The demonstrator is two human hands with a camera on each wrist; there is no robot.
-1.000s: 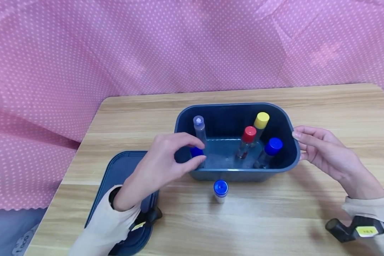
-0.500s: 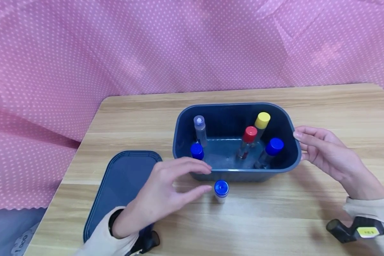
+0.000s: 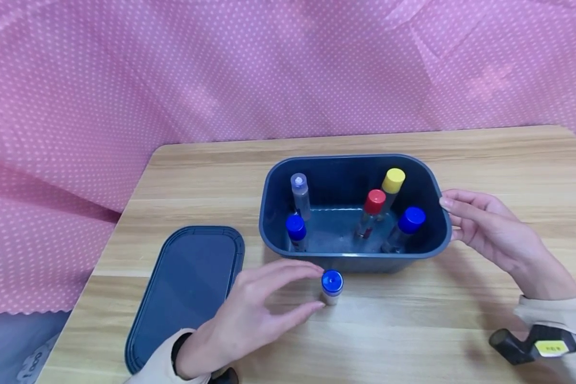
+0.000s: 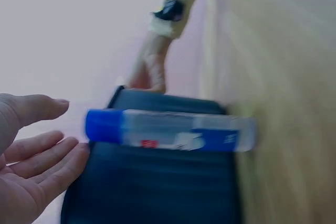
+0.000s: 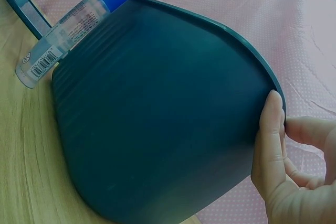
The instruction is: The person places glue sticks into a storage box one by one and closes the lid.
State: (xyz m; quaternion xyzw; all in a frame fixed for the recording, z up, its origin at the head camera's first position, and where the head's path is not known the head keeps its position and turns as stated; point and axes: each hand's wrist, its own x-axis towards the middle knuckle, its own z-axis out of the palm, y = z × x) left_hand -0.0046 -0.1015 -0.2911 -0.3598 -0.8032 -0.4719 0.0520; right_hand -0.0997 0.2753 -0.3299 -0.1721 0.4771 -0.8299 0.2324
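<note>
A dark blue tub (image 3: 355, 160) stands mid-table with several capped tubes leaning inside: clear (image 3: 298, 181), blue (image 3: 295, 226), red (image 3: 375, 201), yellow (image 3: 393, 180) and another blue (image 3: 411, 218). One more blue-capped tube (image 3: 332, 282) stands on the table just in front of the tub. My left hand (image 3: 312, 288) is open around that tube (image 4: 168, 129), thumb and forefinger on either side, at most grazing it. My right hand (image 3: 453, 218) rests its straight fingers on the tub's right rim, and the thumb (image 5: 270, 129) lies flat on the tub wall (image 5: 157, 119).
The tub's dark blue lid (image 3: 187, 288) lies flat on the wooden table (image 3: 413, 330) at the front left, beside my left forearm. A pink dotted cloth (image 3: 221, 69) hangs behind the table. A black wrist device (image 3: 533, 341) sits at the lower right.
My left hand has come out of the tub's left end, leaving a blue-capped tube there, and moved down to the tube on the table. The right hand has not moved.
</note>
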